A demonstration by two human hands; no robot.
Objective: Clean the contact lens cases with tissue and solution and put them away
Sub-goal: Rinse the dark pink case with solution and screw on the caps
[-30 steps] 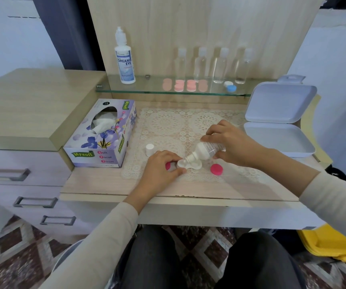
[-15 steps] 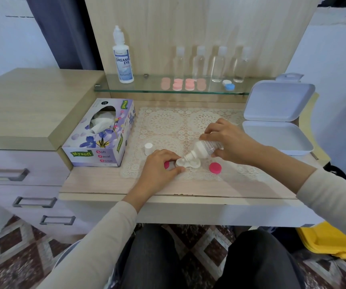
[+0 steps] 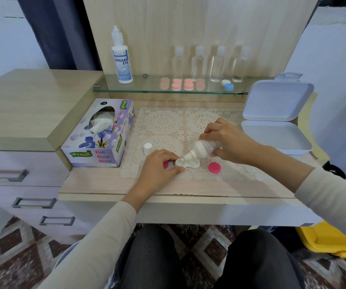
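Just one head-worn wide-angle view, aimed forward and down, pretty close over the bench (image 3: pixel 209 187), knees (image 3: pixel 155 255) at bottom.

Soft, even light over my desk (image 3: pixel 188 185), just a faint shadow beneath my left hand (image 3: pixel 157 170); edges bow, floor (image 3: pixel 22 257) blurs.

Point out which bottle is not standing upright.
The small white bottle gripped by the right hand, tipped nozzle-down over the lens case; the five bottles on the shelf stand upright.

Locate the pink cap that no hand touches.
Head view, right of centre: the pink cap lies on the lace mat, just right of the white lens case, near the right hand holding the small bottle.
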